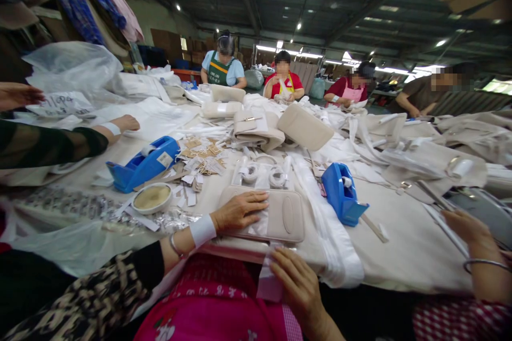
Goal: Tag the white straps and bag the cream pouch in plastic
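Note:
A beige handbag [286, 216] lies flat at the table's front edge, with an oval raised patch on its right side. My left hand [242, 212] rests on it, fingers stretched out over a strip of white wrapping. At the bag's front edge, my right hand [298, 285] pinches a thin pale slip [269, 282] that hangs below the table's edge; whether it is paper or film I cannot tell. Behind the bag lie wrapped coils of strap [250, 173]. Blue tape dispensers stand on the left [144, 164] and right [344, 194].
A round dish [152, 198] and a heap of hang tags [200, 162] lie left of the bag. White plastic sleeves [324, 224] drape over the front edge. More beige bags [306, 127] are piled behind. Co-workers' hands [127, 122] reach in from left and right [466, 226].

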